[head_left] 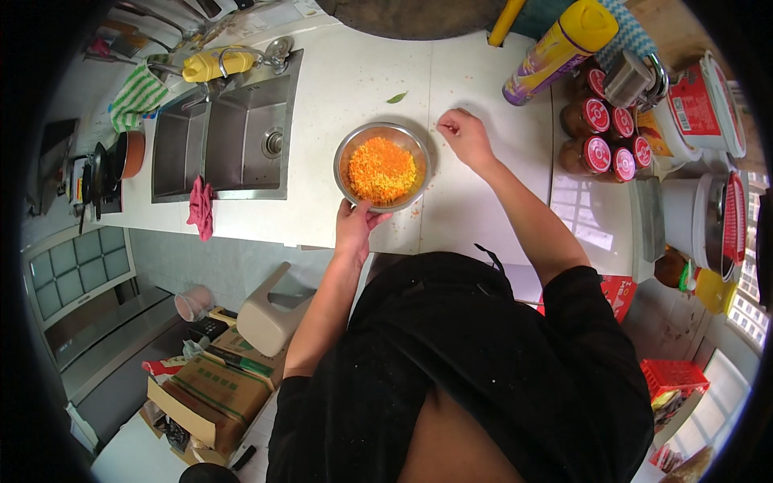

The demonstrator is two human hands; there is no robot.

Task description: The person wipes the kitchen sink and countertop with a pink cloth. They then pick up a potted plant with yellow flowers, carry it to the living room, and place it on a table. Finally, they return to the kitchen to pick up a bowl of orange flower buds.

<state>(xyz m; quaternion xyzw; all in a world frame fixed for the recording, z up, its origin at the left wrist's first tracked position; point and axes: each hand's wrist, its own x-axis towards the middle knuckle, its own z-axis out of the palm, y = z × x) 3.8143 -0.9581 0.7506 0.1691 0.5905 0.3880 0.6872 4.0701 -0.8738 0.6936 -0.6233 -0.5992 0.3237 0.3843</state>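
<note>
A round steel bowl [348, 148] full of finely chopped orange food [382, 169] stands on the white counter [346, 80]. My left hand [355, 222] grips the bowl's near rim, thumb over the edge. My right hand [465, 134] rests on the counter just right of the bowl, its fingertips pinched together on a small scrap; what the scrap is, I cannot make out. Tiny orange crumbs lie scattered on the counter around the bowl.
A double steel sink [229, 137] lies left of the bowl, a pink cloth [200, 208] draped over its front edge. A green leaf [397, 98] lies behind the bowl. Red-lidded jars [597, 121], a yellow-capped spray can [555, 50] and white tubs [696, 105] crowd the right. Cardboard boxes [217, 394] sit on the floor.
</note>
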